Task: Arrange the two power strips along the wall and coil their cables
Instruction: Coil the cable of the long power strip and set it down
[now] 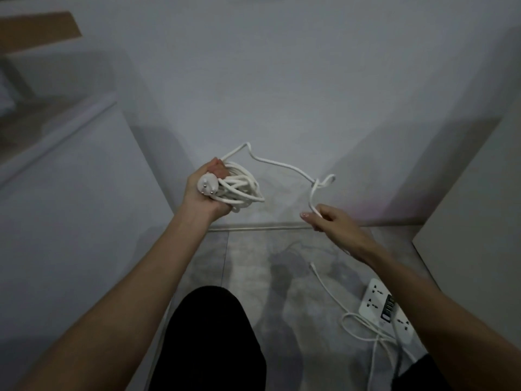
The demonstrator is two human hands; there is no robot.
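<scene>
Two hands are busy with one white cable. Fingers of the left hand (207, 193) are curled tight round a bundle of loops (239, 187), and the round plug (207, 185) sits against the palm with its two pins sticking out. Fingers of the right hand (335, 225) are bent round the loose part of the same cable (284, 165), pinching it near where it makes a small kink.

That loose part goes up from the bundle, bends, and comes down to the right hand. Then it passes out of sight behind the right wrist. Below the right hand, on the grey floor (282, 277), lies a white power strip (386, 309) with more cable (363, 331) lying loose beside it. The right arm covers part of the strip. I see only this one strip; the other is not in view. The white wall (282, 80) stands just behind the hands.

The job now, I think, is to add one more loop to the bundle. To do it well, the right hand should first shake out the kink, so the cable lies smooth. Then it should bring the cable over to the left hand and lay it beside the other loops, about the same size as them. The left thumb should lift only a little to let the new loop in, or the whole bundle may spring apart. Pulling gently matters too, since a hard tug may drag the strip across the floor
</scene>
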